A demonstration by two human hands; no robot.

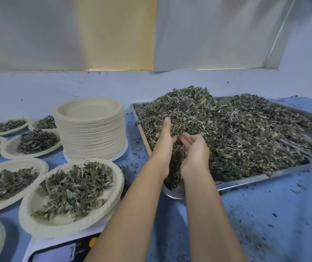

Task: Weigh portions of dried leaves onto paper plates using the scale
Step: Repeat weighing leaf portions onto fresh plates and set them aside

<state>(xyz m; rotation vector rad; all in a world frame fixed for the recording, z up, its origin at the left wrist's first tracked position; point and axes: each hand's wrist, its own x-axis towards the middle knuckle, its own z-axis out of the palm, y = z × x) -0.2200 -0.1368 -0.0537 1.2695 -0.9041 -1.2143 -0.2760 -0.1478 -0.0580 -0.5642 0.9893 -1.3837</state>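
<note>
Now both hands in dried leaves (226, 133), heaped high on metal tray (260, 179) at right of tabletop (264, 214). My left hand (163, 144) and right hand (195, 154) cupped, palms facing, fingers loosely bent, leaves between them at near edge of pile. Left thumb points up. Filled paper plate (25, 214) sits on scale (38, 242) near left. Stack of empty plates (92, 135) just beside tray. More filled plates (9, 152) further left. Leaf crumbs scattered over blue tabletop.
</note>
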